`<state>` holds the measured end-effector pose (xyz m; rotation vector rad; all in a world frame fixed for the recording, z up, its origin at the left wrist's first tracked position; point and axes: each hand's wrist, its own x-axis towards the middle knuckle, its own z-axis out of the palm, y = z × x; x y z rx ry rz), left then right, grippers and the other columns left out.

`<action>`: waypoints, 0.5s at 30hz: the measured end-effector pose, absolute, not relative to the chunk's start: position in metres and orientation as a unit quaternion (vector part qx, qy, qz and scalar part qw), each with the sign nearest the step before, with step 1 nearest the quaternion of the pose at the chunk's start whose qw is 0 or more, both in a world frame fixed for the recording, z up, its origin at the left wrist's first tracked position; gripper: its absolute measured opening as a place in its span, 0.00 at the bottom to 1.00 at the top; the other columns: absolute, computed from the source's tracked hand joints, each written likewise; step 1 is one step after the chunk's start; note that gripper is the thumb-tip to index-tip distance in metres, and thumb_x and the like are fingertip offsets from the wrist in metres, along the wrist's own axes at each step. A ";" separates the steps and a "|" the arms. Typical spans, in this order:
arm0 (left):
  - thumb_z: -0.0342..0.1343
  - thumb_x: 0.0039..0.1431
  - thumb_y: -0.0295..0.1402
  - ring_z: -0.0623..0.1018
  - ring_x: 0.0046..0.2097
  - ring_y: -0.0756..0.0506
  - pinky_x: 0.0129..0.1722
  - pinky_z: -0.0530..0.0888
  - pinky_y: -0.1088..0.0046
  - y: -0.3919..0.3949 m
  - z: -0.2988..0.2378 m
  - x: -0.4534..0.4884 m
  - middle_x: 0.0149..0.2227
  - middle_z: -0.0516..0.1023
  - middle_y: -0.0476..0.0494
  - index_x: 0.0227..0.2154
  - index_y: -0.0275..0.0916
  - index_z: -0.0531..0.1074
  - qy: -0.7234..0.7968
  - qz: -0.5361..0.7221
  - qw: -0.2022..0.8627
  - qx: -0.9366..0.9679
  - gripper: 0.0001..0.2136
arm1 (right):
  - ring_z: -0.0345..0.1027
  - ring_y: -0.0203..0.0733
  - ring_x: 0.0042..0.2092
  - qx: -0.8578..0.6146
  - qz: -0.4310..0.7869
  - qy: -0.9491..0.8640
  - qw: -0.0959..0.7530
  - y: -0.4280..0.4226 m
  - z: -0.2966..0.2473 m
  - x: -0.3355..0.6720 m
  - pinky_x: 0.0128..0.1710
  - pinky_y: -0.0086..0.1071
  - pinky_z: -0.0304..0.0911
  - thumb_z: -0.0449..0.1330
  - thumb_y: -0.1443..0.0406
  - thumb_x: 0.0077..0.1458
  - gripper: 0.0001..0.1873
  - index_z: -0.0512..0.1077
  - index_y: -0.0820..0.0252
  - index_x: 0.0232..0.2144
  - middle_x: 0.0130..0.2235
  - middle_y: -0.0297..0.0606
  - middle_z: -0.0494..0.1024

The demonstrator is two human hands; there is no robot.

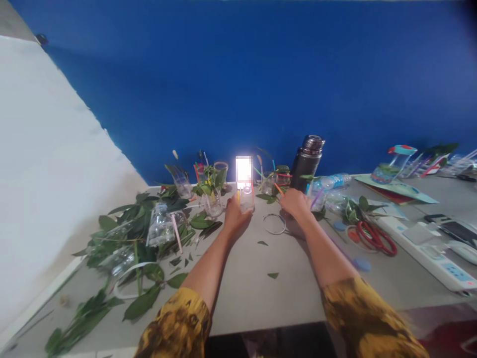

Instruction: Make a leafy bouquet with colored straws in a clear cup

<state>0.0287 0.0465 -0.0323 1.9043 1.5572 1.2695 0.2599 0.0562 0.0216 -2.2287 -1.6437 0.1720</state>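
Note:
My left hand (235,216) is closed around the side of a small clear plastic cup (247,201) that stands on the table. Yellow and red straw pieces show in this cup, and a blurred bright patch lies just above it. Near the dark flask, my right hand (297,203) has its fingers curled down and partly hidden. An orange straw (278,189) pokes out beside its fingertips; whether they grip it I cannot see. A clear cup with a purple straw (318,198) stands just right of this hand. Between the hands lies a clear ring (275,223).
Cut leaves and stems (145,298) cover the left side, with a crumpled clear bottle (161,223) among them. A dark flask (307,161) stands near the blue wall. Red-handled scissors (376,238), a power strip (443,263) and a water bottle (333,181) lie on the right.

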 end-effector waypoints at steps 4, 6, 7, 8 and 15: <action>0.67 0.46 0.30 0.74 0.57 0.31 0.56 0.74 0.52 0.050 -0.032 0.027 0.50 0.77 0.34 0.55 0.40 0.68 0.570 0.439 0.194 0.667 0.30 | 0.81 0.50 0.39 -0.733 0.132 -0.603 0.288 0.054 0.021 0.248 0.39 0.35 0.68 0.61 0.60 0.59 0.11 0.83 0.57 0.33 0.32 0.45 0.85; 0.67 0.46 0.30 0.74 0.58 0.31 0.57 0.74 0.53 0.050 -0.032 0.026 0.51 0.77 0.34 0.55 0.40 0.68 0.563 0.441 0.196 0.671 0.30 | 0.79 0.45 0.33 -0.682 0.173 -0.621 0.346 0.053 0.015 0.239 0.36 0.32 0.67 0.61 0.61 0.59 0.10 0.81 0.57 0.30 0.27 0.39 0.83; 0.66 0.47 0.30 0.74 0.57 0.32 0.57 0.74 0.53 0.050 -0.032 0.026 0.50 0.77 0.35 0.55 0.40 0.68 0.561 0.444 0.195 0.671 0.29 | 0.77 0.43 0.31 -0.657 0.195 -0.627 0.370 0.053 0.010 0.234 0.34 0.31 0.67 0.61 0.62 0.59 0.09 0.79 0.57 0.29 0.25 0.37 0.82; 0.66 0.48 0.31 0.75 0.57 0.32 0.57 0.74 0.53 0.050 -0.033 0.026 0.50 0.77 0.36 0.54 0.41 0.69 0.558 0.448 0.195 0.671 0.28 | 0.75 0.42 0.28 -0.634 0.224 -0.629 0.391 0.053 0.006 0.229 0.32 0.30 0.66 0.61 0.62 0.58 0.09 0.78 0.57 0.28 0.23 0.35 0.81; 0.64 0.47 0.27 0.76 0.56 0.33 0.59 0.74 0.52 0.052 -0.034 0.026 0.53 0.77 0.35 0.54 0.40 0.69 0.523 0.478 0.213 0.673 0.28 | 0.79 0.41 0.32 -0.534 0.296 -0.637 0.471 0.058 -0.020 0.208 0.34 0.30 0.70 0.60 0.66 0.57 0.06 0.78 0.57 0.36 0.29 0.33 0.83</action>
